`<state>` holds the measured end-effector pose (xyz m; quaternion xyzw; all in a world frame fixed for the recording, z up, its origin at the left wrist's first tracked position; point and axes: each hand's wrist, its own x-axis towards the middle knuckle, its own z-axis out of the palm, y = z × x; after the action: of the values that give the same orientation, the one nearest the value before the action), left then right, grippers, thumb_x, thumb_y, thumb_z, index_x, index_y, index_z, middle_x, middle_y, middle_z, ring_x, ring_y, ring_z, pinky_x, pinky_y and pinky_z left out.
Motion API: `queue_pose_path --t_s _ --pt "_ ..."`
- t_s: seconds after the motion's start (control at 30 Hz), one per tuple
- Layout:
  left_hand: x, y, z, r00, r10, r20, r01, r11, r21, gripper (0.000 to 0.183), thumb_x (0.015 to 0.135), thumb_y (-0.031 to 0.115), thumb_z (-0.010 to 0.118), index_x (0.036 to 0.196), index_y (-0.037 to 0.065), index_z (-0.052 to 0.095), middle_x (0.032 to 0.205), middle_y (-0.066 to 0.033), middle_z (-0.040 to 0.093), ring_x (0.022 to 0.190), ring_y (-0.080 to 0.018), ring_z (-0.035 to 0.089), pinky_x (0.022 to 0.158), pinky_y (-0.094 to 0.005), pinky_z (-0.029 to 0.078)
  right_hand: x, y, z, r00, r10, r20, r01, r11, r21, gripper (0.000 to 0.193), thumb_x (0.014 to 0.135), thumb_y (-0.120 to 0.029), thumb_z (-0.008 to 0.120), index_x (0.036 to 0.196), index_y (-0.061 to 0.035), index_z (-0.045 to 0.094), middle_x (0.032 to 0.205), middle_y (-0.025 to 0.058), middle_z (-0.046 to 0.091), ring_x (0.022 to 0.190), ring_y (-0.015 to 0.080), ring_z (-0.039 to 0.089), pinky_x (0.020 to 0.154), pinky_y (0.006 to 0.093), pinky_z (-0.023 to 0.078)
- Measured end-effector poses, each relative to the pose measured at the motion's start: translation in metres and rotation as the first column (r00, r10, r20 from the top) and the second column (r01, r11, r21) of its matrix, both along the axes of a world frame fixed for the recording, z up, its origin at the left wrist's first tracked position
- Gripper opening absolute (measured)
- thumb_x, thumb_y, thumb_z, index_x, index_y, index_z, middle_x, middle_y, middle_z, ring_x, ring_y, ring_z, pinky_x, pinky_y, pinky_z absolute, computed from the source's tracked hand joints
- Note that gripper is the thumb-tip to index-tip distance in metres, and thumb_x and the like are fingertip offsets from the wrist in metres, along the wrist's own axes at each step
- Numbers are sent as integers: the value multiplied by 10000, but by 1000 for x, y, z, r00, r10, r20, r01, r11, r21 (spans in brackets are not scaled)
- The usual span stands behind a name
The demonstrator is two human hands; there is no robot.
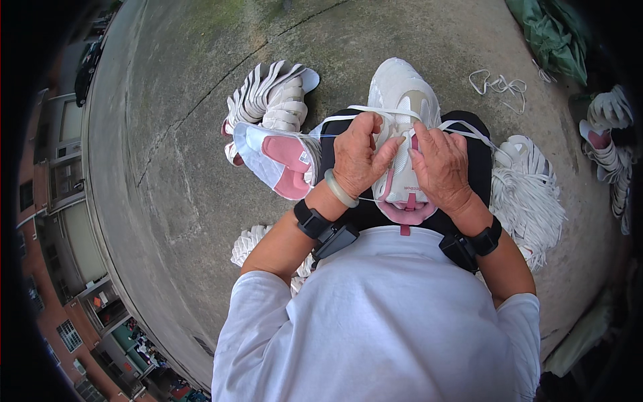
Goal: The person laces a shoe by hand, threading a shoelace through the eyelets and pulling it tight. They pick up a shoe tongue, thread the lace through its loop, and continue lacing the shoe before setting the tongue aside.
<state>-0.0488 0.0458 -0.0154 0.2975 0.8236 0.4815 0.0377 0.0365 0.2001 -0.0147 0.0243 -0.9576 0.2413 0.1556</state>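
A white sneaker [400, 80] with pink lining lies across my lap, its toe pointing away from me. White shoelace [472, 123] runs through its upper part and trails out to both sides. On the sneaker's left edge, my left hand [362, 153] is closed, fingers curled and thumb toward the tongue, pinching the lace. Opposite it, my right hand [442, 166] is closed by the eyelets, with lace coming out beside its fingers. The exact pinch points are partly hidden by the fingers.
Stacked white shoe uppers [271, 100] stand at the left on the concrete ground [194, 134], beside pink-and-white pieces [284, 161]. A bundle of white laces [526, 197] lies by my right leg. Loose laces [499, 85] and a green tarp [552, 37] are farther right.
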Motion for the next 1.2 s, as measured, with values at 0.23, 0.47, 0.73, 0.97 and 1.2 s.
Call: queue_pose_path --t_s 0.23,0.47,0.73,0.97,1.2 --pt "-3 -7 13 958 -251 -141 214 949 -231 552 690 201 727 1153 -14 518 1020 -208 595 896 -360 602 763 -374 496 -1 1 -4 1000 -10 21 11 999 -47 451 774 -162 601 1182 -17 472 869 94 515 838 234 538 747 388 333" --pt "-4 -1 33 945 -323 -57 234 787 -570 473 719 143 644 1136 -21 492 917 -181 614 820 -339 617 685 -384 506 -5 -4 -2 1000 -28 2 28 995 -101 449 765 -199 640 1148 -30 480 827 85 546 792 234 576 752 383 340" --pt "2 16 25 960 -274 -63 111 575 -810 278 733 122 582 964 -13 505 732 -166 615 648 -337 617 563 -433 486 -13 -9 3 996 -50 67 59 988 -141 401 737 -219 644 1053 -39 475 813 113 599 756 266 598 731 401 341" --pt "-8 5 16 970 -237 -48 167 801 -575 138 679 63 554 804 5 541 660 -209 576 667 -400 581 593 -450 472 -22 -13 13 951 -88 298 133 982 -136 380 709 -226 644 982 -53 444 822 142 608 765 303 604 686 421 345" --pt "-10 6 17 966 -260 -12 228 866 -445 133 668 30 527 796 1 543 659 -223 556 679 -406 573 591 -451 456 -17 -15 -6 982 -147 119 167 968 -185 376 699 -175 652 985 -78 427 842 113 601 807 297 594 662 424 341"
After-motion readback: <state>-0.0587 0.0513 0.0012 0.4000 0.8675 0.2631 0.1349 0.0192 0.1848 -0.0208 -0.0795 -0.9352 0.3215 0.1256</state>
